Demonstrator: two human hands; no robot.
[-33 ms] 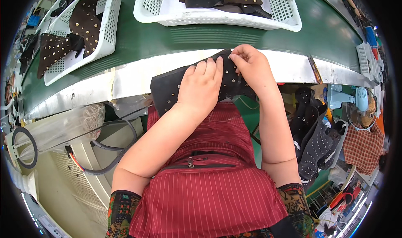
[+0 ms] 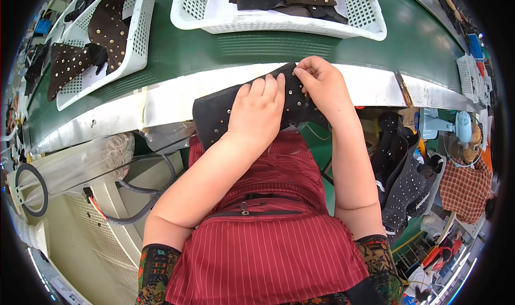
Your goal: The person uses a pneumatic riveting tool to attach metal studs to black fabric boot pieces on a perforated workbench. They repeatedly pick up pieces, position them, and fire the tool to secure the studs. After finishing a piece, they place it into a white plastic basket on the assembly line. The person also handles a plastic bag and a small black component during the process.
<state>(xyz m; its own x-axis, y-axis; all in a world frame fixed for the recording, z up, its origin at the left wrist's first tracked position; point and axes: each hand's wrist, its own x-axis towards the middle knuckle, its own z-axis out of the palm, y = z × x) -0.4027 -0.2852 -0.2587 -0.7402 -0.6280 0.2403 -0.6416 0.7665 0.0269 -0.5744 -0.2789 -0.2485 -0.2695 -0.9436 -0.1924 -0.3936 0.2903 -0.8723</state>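
A black piece of material with small metal studs (image 2: pixel 211 113) lies across the silver edge of the bench and hangs over toward my lap. My left hand (image 2: pixel 256 110) rests on it with its fingers laid flat, covering its middle. At the piece's upper right corner, my right hand (image 2: pixel 322 84) is closed in a pinch of thumb and forefinger on the edge. Anything small between those fingertips is too fine to make out. Several studs show between the two hands.
Beyond the metal edge (image 2: pixel 177 93), white baskets (image 2: pixel 279 25) with studded dark pieces stand on the green surface (image 2: pixel 241 47). Orange-handled snips or tweezers (image 2: pixel 403 89) lie on the edge at right. More studded black pieces (image 2: pixel 410 189) hang below, near a blue fan (image 2: pixel 462 126).
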